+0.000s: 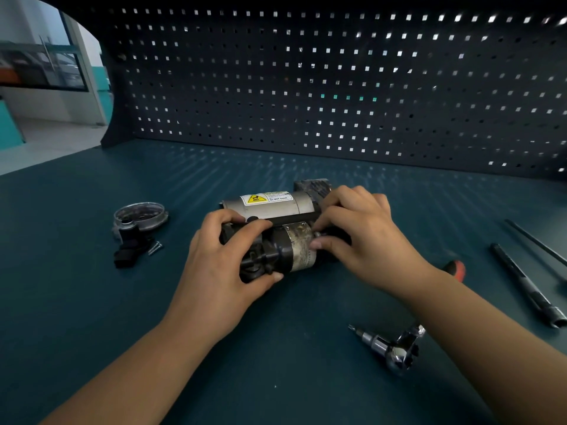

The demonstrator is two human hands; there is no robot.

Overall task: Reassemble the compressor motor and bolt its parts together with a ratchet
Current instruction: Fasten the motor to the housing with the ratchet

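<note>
The left hand (221,262) grips the dark left end of the compressor motor (285,243): its fingers curl over the top and the thumb hooks under the near edge. The right hand (362,237) is curled against the motor's right end, thumb and forefinger pinching at the rim of the worn metal cylinder. Whatever small piece sits between those fingertips is too small to make out.

The motor lies on its side in the middle of the frame, on the dark teal bench top (92,302). Joined along its far side is a silver cylinder (270,204) with a yellow warning label facing up.

Left of the left hand, a round clear cover (141,214) lies flat. A black part (129,246) touches its near edge, with 2 screws (155,248) just beside that part.

In the lower right, near the right forearm, the ratchet (395,348) rests on the bench with a bit pointing toward the upper left. The forearm hides its handle. A red-handled tool (455,268) shows just past the right wrist. Farther right, a long black socket bar (524,283) and a thinner rod (537,240) lie at an angle, well apart from the motor.

A dark pegboard (337,87) fills the upper part of the frame behind the bench.
</note>
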